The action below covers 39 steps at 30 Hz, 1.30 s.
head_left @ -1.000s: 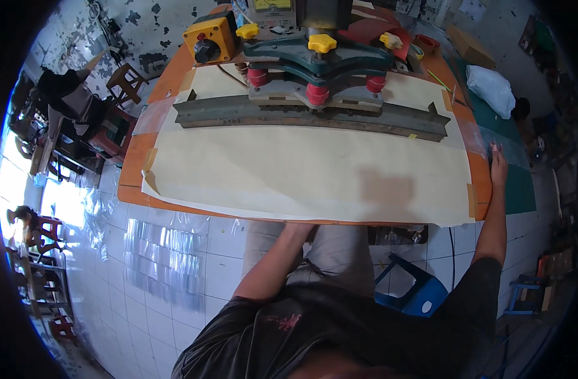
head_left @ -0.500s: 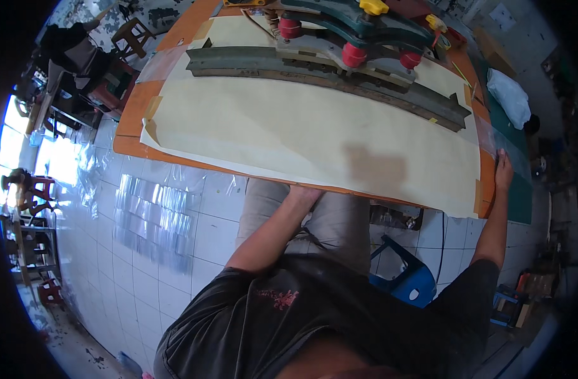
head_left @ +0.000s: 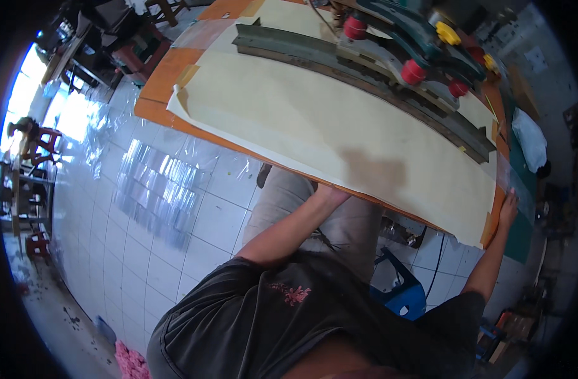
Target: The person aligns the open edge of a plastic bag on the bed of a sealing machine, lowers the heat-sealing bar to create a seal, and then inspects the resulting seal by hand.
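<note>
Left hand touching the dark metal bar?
Apart. The head view shows cream sheet between the left hand, at the near edge of the orange table, and the dark metal bar.

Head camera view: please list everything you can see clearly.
table: 1, orange, centre
sheet: 1, cream, on table
bar: 1, dark grey, across sheet
machine head: 1, dark green, above bar
cylinders: 3, red, at machine head
star knobs: 2, yellow, upper right
bag: 1, white, right
mat: 1, green, right of table
plastic stool: 1, blue, lower right floor
stools: several, brownish, left background
fluffy item: 1, pink, bottom left
floor tiles: many, white, left
shirt: 1, dark, bottom centre
left hand: 1, bare, table's near edge
right hand: 1, bare, table's right edge
</note>
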### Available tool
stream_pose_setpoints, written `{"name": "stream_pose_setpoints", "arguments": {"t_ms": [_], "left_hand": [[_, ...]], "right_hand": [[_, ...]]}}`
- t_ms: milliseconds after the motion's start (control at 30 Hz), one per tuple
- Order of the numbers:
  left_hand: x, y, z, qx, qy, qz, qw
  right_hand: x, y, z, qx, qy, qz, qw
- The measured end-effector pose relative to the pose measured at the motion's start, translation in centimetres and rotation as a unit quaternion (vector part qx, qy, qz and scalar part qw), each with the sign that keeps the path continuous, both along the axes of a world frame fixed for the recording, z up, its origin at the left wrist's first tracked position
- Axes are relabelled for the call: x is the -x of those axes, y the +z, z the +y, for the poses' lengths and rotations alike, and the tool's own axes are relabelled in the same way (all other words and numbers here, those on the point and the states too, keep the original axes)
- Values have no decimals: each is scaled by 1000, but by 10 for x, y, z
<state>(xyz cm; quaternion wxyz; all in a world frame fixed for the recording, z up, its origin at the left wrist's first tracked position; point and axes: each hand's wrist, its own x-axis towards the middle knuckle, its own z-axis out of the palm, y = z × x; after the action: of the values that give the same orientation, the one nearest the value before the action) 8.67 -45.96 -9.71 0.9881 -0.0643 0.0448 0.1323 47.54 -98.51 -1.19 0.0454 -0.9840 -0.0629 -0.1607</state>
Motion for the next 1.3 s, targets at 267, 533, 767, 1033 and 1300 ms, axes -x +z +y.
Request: {"name": "stream_pose_setpoints", "arguments": {"t_ms": [267, 533, 767, 1033, 1300], "left_hand": [[-2, 0, 4, 63, -16, -10, 998], [3, 12, 5, 52, -14, -15, 998], [0, 8, 1, 18, -4, 14, 1000], [-1, 0, 4, 36, 1, -61, 997], [3, 9, 5, 6, -9, -16, 1000]], "right_hand": [[4, -2, 15, -23, -19, 7, 1000], [12, 2, 24, -54, -12, 13, 998], [13, 5, 16, -56, -3, 23, 998], [16, 6, 30, -57, -18, 26, 998], [11, 3, 23, -59, -10, 21, 998]]}}
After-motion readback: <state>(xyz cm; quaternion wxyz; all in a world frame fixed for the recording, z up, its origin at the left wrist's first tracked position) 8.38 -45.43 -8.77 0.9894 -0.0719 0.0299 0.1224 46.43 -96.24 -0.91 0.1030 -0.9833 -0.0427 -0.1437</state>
